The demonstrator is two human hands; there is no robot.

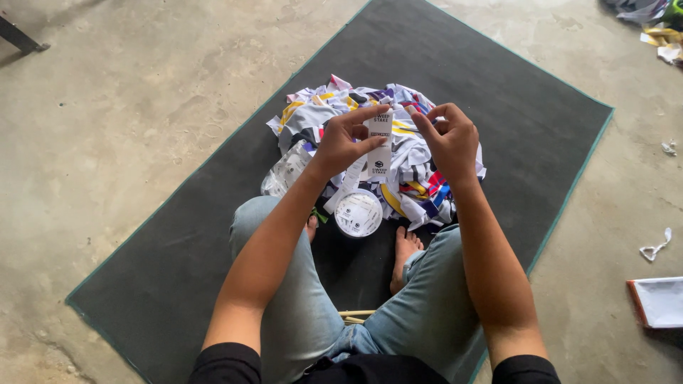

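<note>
I sit cross-legged on a dark mat. My left hand pinches a white label strip that hangs down from my fingers. Just to the right of the strip's top end, my right hand has its fingers curled, and I cannot tell whether it touches the strip. Below the strip, between my knees, lies a round white roll of label tape. Behind my hands is a heap of many-coloured fabric pieces in white, yellow, purple and red. A clear plastic bag lies at the heap's left side.
The mat lies on a bare concrete floor. A white tray-like thing with a red edge sits at the right. Scraps lie near it, and more fabric scraps are at the top right. A dark bar shows at the top left.
</note>
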